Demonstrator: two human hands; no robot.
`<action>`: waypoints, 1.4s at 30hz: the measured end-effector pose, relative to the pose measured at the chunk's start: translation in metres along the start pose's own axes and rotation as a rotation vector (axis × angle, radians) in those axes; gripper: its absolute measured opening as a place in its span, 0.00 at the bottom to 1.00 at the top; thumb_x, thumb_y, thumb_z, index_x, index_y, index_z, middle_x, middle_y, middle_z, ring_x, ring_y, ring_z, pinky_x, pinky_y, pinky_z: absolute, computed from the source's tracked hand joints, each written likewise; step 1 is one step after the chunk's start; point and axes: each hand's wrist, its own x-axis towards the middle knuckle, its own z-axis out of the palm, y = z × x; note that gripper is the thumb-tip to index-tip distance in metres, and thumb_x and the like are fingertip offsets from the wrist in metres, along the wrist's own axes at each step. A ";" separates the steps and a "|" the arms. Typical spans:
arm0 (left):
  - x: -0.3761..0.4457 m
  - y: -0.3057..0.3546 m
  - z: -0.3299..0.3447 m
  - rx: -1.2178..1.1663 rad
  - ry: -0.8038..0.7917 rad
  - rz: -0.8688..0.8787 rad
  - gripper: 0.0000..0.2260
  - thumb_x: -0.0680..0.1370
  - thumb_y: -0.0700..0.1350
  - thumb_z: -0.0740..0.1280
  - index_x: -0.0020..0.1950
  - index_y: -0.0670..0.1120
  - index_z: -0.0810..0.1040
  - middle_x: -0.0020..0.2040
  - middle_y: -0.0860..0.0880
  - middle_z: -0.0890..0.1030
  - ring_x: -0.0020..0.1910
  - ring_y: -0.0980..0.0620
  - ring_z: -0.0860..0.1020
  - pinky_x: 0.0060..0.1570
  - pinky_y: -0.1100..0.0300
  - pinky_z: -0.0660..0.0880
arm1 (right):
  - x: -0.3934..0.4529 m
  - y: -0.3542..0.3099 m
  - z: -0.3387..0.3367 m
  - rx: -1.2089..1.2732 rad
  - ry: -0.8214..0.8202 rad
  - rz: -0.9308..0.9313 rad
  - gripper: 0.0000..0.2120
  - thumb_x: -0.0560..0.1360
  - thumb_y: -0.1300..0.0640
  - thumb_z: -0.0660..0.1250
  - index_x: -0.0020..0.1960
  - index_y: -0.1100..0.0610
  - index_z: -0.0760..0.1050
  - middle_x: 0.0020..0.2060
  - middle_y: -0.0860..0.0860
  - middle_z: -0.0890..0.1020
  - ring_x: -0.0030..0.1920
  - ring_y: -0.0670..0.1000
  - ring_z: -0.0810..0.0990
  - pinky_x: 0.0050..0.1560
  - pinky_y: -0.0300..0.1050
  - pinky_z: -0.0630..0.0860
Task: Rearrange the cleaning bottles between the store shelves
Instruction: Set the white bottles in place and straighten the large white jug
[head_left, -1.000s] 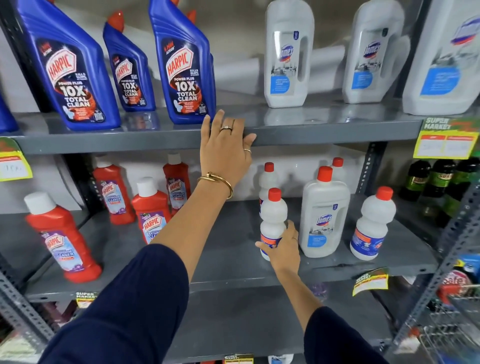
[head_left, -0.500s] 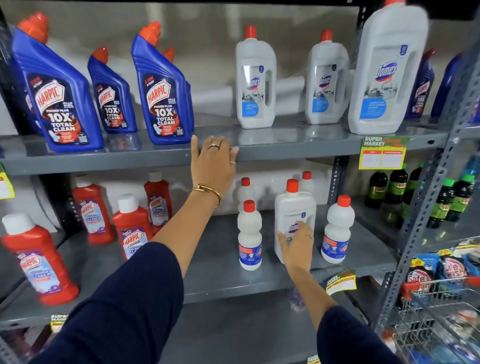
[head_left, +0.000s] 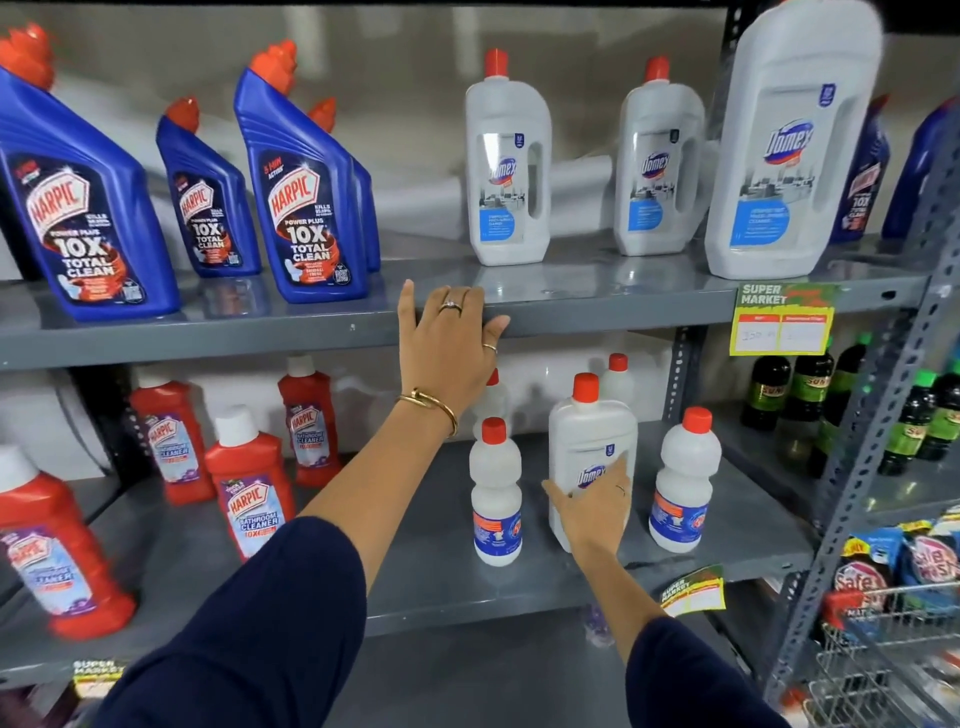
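The left hand (head_left: 451, 349) rests flat against the front lip of the grey metal upper shelf (head_left: 597, 306), fingers spread and laid over the edge, gripping no bottle; a gold bangle (head_left: 434, 408) circles its wrist and rings show on two fingers. The right hand (head_left: 592, 512) is wrapped around the lower body of a white rectangular Domex bottle with a red cap (head_left: 589, 441), thumb on the left side and fingers across the label, so it is closed on that bottle, which stands upright on the grey metal lower shelf (head_left: 415, 571). Just to its left stands a small rounded white bottle with a red cap and blue label (head_left: 495, 483), and just to its right a matching small white bottle (head_left: 684, 478); two more red-capped white bottles sit behind, partly hidden. Further left on the same shelf stand red Harpic bathroom cleaner bottles with white caps (head_left: 249, 493). On the upper shelf, blue angled-neck Harpic bottles with orange caps (head_left: 306, 208) stand at the left, and three white Domex bottles with handle cut-outs (head_left: 506, 171) stand at the right, the nearest one large and blurred. A yellow supermarket price tag (head_left: 782, 319) hangs from the upper shelf edge at right.
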 end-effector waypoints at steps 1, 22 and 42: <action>0.000 -0.001 0.001 -0.001 0.010 0.005 0.17 0.79 0.53 0.55 0.59 0.43 0.71 0.57 0.44 0.79 0.62 0.45 0.72 0.71 0.44 0.48 | 0.000 0.001 0.002 0.006 0.011 0.003 0.51 0.61 0.51 0.79 0.73 0.58 0.51 0.67 0.59 0.69 0.66 0.60 0.68 0.66 0.58 0.68; -0.004 0.001 -0.002 -0.021 0.000 0.023 0.19 0.79 0.53 0.54 0.64 0.42 0.68 0.63 0.43 0.76 0.65 0.44 0.70 0.70 0.46 0.54 | -0.029 -0.044 -0.079 0.154 0.216 -0.213 0.40 0.55 0.47 0.80 0.61 0.53 0.65 0.54 0.53 0.79 0.52 0.54 0.78 0.50 0.49 0.77; -0.019 -0.032 -0.016 0.082 -0.024 -0.003 0.20 0.78 0.50 0.59 0.68 0.43 0.66 0.67 0.43 0.73 0.68 0.42 0.68 0.69 0.42 0.59 | 0.041 -0.304 -0.162 0.227 0.356 -0.436 0.50 0.54 0.37 0.74 0.68 0.59 0.61 0.62 0.55 0.75 0.59 0.56 0.74 0.55 0.53 0.74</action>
